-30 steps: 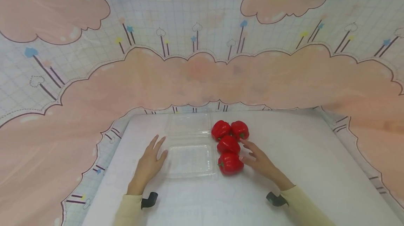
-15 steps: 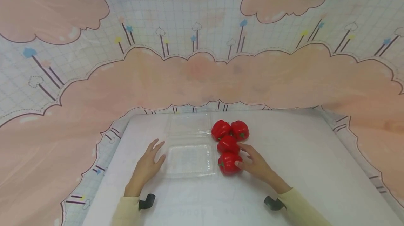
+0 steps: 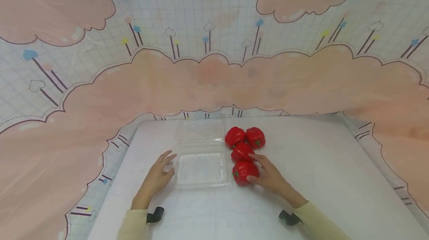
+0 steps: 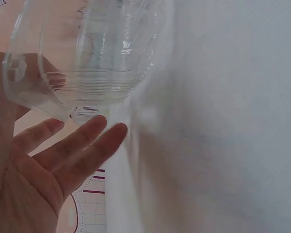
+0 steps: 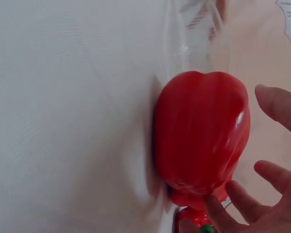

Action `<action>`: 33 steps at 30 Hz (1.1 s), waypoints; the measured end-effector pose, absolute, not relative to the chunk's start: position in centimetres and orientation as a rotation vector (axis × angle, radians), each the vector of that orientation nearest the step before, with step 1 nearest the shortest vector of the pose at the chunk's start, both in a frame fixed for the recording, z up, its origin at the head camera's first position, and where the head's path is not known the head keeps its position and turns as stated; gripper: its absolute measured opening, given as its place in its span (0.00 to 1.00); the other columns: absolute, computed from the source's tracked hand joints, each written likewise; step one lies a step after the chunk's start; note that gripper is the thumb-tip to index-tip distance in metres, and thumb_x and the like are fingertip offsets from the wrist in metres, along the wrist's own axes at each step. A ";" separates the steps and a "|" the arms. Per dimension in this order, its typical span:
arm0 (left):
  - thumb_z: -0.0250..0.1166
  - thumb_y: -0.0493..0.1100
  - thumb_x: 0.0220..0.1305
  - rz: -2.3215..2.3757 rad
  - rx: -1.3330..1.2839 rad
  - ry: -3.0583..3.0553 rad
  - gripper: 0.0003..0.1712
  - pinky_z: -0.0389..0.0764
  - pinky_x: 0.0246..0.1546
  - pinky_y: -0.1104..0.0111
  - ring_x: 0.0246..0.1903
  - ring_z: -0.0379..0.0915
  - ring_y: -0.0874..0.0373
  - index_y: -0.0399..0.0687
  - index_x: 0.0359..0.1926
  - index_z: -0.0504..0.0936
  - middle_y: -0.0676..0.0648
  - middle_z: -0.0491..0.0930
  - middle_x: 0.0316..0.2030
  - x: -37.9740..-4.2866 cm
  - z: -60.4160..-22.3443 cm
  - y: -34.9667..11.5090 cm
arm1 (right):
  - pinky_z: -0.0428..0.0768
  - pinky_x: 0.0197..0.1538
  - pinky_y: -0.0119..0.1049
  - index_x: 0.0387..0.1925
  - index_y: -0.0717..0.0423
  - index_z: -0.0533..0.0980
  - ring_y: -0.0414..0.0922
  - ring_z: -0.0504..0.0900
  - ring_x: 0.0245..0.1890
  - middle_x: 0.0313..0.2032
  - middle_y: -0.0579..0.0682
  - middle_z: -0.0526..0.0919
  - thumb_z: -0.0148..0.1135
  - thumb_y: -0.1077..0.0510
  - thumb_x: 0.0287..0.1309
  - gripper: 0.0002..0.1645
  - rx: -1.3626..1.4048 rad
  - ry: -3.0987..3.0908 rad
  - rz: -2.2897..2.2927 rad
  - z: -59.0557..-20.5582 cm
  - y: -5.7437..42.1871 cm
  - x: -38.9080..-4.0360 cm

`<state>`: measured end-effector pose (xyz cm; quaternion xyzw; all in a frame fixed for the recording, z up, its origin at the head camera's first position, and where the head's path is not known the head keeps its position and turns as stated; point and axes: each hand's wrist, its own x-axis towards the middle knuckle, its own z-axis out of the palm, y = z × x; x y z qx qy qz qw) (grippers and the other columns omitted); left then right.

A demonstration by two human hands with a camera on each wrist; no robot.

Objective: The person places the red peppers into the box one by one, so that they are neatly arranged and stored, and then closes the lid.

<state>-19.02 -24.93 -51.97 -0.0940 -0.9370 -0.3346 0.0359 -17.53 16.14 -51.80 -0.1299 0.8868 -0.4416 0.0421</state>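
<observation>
A clear plastic clamshell box lies opened out, its tray (image 3: 203, 185) in front and its lid (image 3: 201, 132) behind. My left hand (image 3: 155, 176) is at the tray's left side, fingers loosely bent; the left wrist view shows its fingertips (image 4: 119, 131) close to the tray's ribbed wall. To the right of the box, several red bell peppers form a cluster. Over the front bell pepper (image 3: 242, 171) reaches my right hand (image 3: 272, 176), thumb and fingers spread. In the right wrist view the thumb (image 5: 276, 104) stands apart from that pepper, with fingertips near its far end.
Another bell pepper (image 3: 240, 152) sits right behind the front one, and two more, a left one (image 3: 234, 137) and a right one (image 3: 256, 137), lie at the back. A white table (image 3: 328, 180) carries everything. Behind it hangs a cloud-patterned cloth (image 3: 207, 83).
My right hand has come left and slightly down, from beside the peppers to over the front one. My left hand has shifted slightly downward beside the tray. The peppers stay in place.
</observation>
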 end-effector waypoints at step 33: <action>0.60 0.32 0.58 -1.041 -0.269 -2.837 0.29 0.85 0.48 0.54 0.50 0.82 0.41 0.34 0.63 0.74 0.39 0.62 0.72 -19.7 -52.5 -24.5 | 0.85 0.54 0.49 0.63 0.44 0.67 0.50 0.72 0.63 0.60 0.48 0.74 0.81 0.55 0.37 0.49 -0.442 2.747 -1.257 -52.7 15.2 -17.1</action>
